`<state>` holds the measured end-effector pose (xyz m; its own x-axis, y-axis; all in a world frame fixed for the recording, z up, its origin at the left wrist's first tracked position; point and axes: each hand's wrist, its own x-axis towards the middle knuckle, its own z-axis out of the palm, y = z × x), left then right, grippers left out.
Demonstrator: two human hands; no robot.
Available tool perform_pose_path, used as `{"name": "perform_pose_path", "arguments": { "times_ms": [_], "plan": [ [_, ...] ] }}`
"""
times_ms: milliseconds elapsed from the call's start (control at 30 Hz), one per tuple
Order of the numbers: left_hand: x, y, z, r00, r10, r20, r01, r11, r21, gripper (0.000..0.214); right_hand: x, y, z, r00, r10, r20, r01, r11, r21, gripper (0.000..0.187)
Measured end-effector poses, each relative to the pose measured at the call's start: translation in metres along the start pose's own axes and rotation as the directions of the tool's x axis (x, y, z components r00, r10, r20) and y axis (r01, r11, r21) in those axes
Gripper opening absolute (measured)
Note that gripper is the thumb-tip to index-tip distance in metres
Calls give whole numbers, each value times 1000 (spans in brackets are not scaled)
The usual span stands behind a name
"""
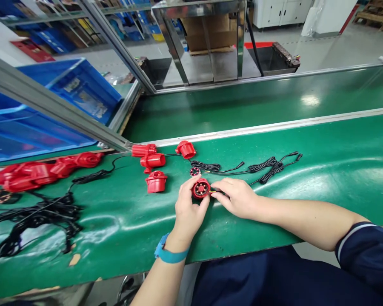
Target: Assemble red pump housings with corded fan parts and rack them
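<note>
My left hand (190,206), with a blue band at the wrist, is wrapped round a red plastic housing (197,196) whose open end faces up. Inside it sits a round black part with a ring of small copper-coloured pieces. My right hand (234,196) pinches a thin cable (212,191) with yellow and red wires at the housing's right side. Just beyond the housing lies a second round black part (194,171) joined to a coiled black cable (207,166). Another pair of cable coils (270,169) with plug ends rests farther right.
Several red housings (156,182) stand left of my hands on the green bench (121,255). A heap of red housings (41,173) and tangled black cables (35,219) fills the far left. Behind are a metal frame post (67,106), blue crates (83,91) and a green belt (258,102).
</note>
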<state>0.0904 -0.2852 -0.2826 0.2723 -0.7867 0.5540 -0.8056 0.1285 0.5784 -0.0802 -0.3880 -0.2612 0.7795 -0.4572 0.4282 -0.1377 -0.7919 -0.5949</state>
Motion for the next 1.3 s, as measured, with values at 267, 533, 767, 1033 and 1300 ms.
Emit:
{"name": "perform_pose_path", "arguments": {
  "times_ms": [267, 533, 767, 1033, 1300],
  "plan": [
    [5, 1, -8, 974, -59, 217, 100, 978, -183, 36, 1, 0, 5, 997, 4, 76, -7, 1000, 27, 24],
    [-1, 4, -12, 955, -148, 257, 205, 956, -212, 28, 9, -8, -12, 982, 53, 180, -60, 998, 35, 14],
    [13, 6, -12, 988, -87, 126, 107, 981, -164, 34, 25, -10, -31, 961, 237, 140, -251, 964, 87, 8],
    [37, 8, -10, 807, -443, 390, 590, 592, -549, 22, 27, -6, -35, 984, 68, 163, -90, 987, 130, 9],
    [21, 12, 4, 986, -59, 159, 58, 998, 12, 22, 28, 0, -26, 952, 147, 270, -100, 979, -179, 7]
  ]
}}
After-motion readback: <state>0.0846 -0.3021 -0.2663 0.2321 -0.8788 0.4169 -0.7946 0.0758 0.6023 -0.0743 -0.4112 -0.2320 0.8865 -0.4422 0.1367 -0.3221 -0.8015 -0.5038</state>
